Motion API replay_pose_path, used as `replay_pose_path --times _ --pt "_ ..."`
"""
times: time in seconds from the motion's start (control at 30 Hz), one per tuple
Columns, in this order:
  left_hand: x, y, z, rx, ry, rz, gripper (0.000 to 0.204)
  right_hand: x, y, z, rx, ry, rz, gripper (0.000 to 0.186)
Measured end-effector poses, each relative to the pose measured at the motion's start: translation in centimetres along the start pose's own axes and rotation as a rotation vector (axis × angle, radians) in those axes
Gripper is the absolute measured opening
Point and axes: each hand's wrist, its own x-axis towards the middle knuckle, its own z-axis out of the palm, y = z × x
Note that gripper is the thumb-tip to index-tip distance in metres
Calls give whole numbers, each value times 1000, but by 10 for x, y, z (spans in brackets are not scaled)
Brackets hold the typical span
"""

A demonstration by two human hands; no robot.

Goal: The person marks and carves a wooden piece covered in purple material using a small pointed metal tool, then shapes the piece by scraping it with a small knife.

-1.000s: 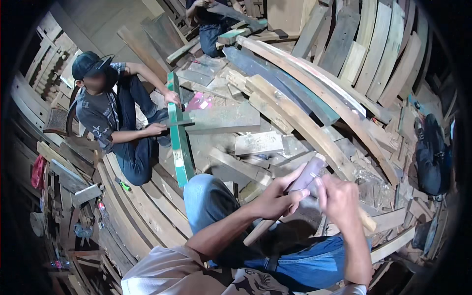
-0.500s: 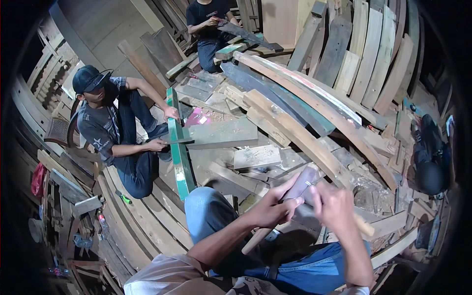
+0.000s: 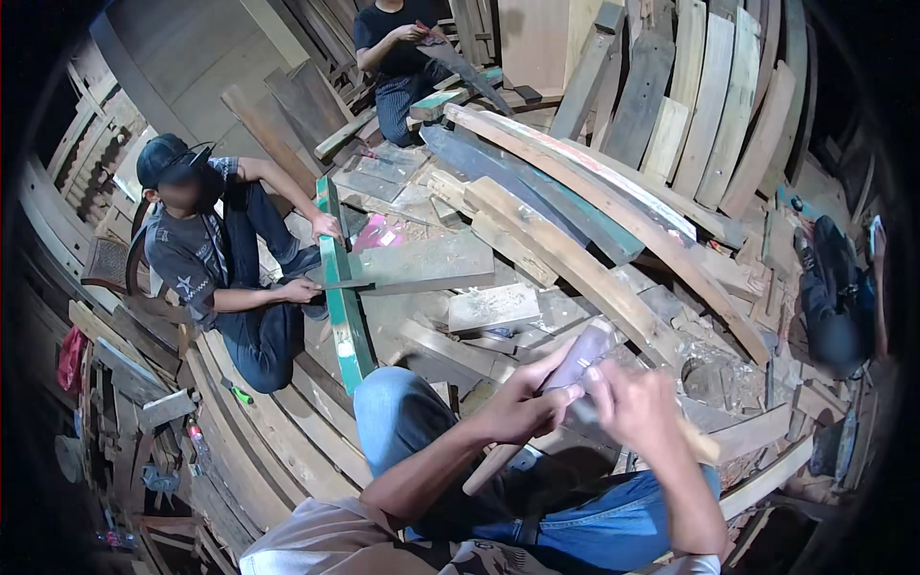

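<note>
My left hand (image 3: 525, 401) is closed around a tapered purple-grey piece (image 3: 586, 351) that points up and away from me. A round wooden rod (image 3: 493, 470) sticks out below this hand; how it joins the piece is hidden. Close beside the piece, my right hand (image 3: 632, 398) is closed with its fingers bent, a little blurred. A thin line, like wire or string, shows on the piece near the fingertips. From behind my right wrist a pale wooden end (image 3: 700, 443) juts out; I cannot tell if this hand holds it.
At left, a seated co-worker holds a green timber (image 3: 343, 297) and a saw (image 3: 347, 285). Another person at the back holds a long blade (image 3: 470, 75). Long curved beams (image 3: 575, 264) lie ahead to the right. A white-dusted block (image 3: 494, 308) lies before my knee.
My right hand has shifted slightly left and down beside the purple-grey piece. My left hand keeps its grip. At the back, the person's long blade has tilted more steeply downward.
</note>
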Motion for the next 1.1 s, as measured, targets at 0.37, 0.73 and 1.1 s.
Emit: replay_pose_path --times 0.37,0.73,1.1 --pt "-2 12 8 -30 68 20 69 5 3 -10 -9 -8 50 26" --pt "-5 7 8 -40 169 -63 61 -10 -3 0 33 -28 7 22" --pt "-5 9 8 -207 211 -33 60 -5 0 -6 -34 19 -77 21"
